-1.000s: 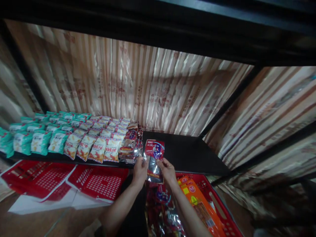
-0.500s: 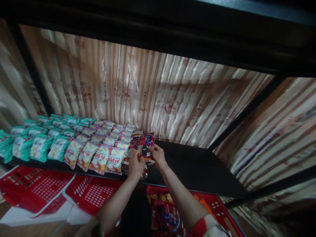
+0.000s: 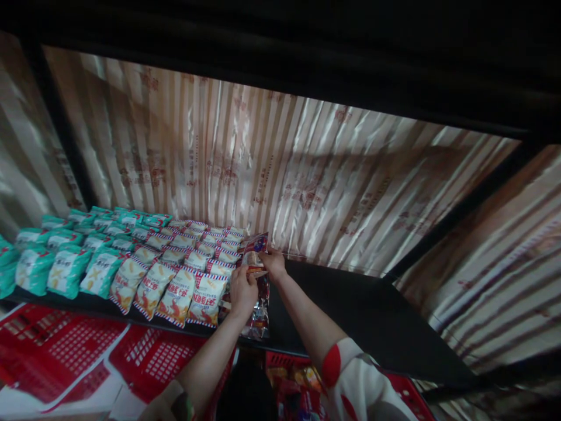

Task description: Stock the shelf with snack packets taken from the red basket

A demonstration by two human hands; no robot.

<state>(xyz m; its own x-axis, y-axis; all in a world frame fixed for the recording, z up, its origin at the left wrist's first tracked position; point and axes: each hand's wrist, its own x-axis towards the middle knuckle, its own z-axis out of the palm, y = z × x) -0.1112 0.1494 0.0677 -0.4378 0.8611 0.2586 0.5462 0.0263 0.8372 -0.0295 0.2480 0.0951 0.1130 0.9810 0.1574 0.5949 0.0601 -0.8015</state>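
Both hands are on a dark red snack bag [image 3: 253, 244] over the shelf. My left hand [image 3: 243, 292] pinches its near edge with curled fingers. The fingers of my right hand [image 3: 274, 264] are closed on its right side. Beneath and nearer to me, more shiny dark red bags [image 3: 262, 318] lie on the shelf, partly covered by my left hand. Immediately left of them stand rows of white prawn snack bags [image 3: 204, 298] with striped edges.
Teal snack bags [image 3: 70, 272] fill the left end of the black shelf [image 3: 342, 318]. Below hang or stand red baskets [image 3: 153, 356], one with dark red and orange packs [image 3: 302, 392]. A striped curtain [image 3: 307, 175] closes the back; a dark beam [image 3: 280, 52] runs overhead.
Both hands have moved the dark red bag slightly back and left, and it has tipped from facing me to lying flatter. The view has shifted a little.
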